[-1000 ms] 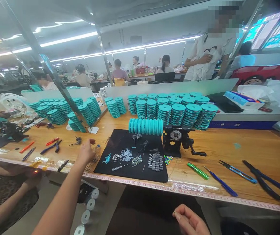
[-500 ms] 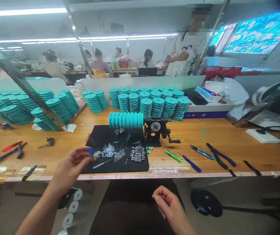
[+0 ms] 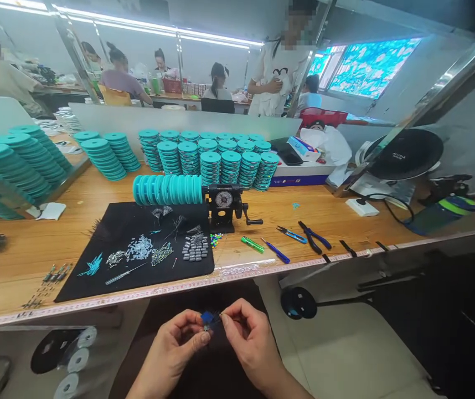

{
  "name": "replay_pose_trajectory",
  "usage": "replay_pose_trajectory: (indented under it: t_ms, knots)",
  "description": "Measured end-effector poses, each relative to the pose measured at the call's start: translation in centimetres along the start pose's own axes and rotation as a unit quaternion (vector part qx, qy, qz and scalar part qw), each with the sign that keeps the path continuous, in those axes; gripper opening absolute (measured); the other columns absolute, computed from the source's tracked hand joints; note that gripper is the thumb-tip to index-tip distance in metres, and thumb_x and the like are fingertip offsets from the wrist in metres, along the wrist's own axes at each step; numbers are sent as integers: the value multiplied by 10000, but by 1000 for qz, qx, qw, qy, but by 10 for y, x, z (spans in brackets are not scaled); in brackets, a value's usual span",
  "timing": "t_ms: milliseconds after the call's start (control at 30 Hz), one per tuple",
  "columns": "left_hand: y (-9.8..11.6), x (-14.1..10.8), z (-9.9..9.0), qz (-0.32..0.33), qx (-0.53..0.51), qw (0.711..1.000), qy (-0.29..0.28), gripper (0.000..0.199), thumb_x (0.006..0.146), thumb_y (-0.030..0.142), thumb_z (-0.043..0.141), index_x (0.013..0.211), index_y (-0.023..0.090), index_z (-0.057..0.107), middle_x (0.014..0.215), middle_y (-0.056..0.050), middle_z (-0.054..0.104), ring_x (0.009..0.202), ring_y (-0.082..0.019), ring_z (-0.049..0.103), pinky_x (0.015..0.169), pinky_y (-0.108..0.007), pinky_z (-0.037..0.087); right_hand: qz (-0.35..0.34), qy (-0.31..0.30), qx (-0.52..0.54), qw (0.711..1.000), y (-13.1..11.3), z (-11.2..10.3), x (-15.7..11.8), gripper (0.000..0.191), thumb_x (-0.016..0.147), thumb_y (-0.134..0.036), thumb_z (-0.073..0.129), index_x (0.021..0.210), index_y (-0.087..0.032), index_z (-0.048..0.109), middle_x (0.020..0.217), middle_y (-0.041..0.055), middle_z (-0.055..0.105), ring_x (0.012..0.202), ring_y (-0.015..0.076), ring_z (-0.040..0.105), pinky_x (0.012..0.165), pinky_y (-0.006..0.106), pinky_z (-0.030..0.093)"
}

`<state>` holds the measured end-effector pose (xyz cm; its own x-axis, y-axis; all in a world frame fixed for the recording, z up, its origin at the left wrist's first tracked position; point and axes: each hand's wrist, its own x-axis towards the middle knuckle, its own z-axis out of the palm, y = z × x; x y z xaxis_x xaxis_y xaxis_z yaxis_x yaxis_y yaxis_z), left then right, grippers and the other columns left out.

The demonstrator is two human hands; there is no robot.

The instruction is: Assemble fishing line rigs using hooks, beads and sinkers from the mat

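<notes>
Head view: left hand (image 3: 175,346) and right hand (image 3: 248,338), wrists low, fingers curled inward, both pinching a small blue plastic piece (image 3: 207,317) in front of the wooden worktop (image 3: 324,221).

Along the back edge of your desk (image 3: 304,219), teal spools (image 3: 188,158) stand in stacks, and more sit threaded on a hand-crank winder (image 3: 223,208). A black mat (image 3: 96,282) covers the desk's front left, strewn with small metal parts (image 3: 140,247). Blue-handled pliers (image 3: 311,235) and snips (image 3: 291,234) lie near the front edge, right of the winder.
</notes>
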<state>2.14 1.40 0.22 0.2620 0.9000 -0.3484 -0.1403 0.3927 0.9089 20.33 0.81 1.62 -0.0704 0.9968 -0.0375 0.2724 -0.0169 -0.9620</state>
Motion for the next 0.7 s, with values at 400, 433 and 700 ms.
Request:
replay_pose_trajectory:
  t_ms: [400, 433, 700]
  knots:
    - [3, -6, 19, 2, 11, 1000, -14, 328, 861, 497, 636, 910, 175, 599, 771, -22, 660, 661, -156, 645, 531, -231, 506, -2, -28, -35, 999, 1, 1, -2, 160, 898, -285, 560, 782, -190, 615, 586, -46, 493, 500, 103, 396, 487, 216, 325]
    - [3, -6, 19, -1, 17, 1000, -5, 333, 856, 501, 639, 902, 173, 599, 769, -21, 657, 657, -158, 648, 514, -228, 504, -3, -25, -32, 999, 1, -1, -2, 164, 898, -289, 560, 780, -190, 616, 585, -48, 480, 504, 104, 389, 490, 218, 323]
    - [2, -5, 22, -17, 5, 1000, 11, 358, 826, 515, 666, 943, 190, 572, 624, 36, 600, 565, -143, 620, 526, -231, 486, -8, -5, -19, 1000, -2, -16, 4, 181, 914, -301, 561, 823, -177, 659, 614, -50, 442, 545, 106, 356, 507, 241, 280]
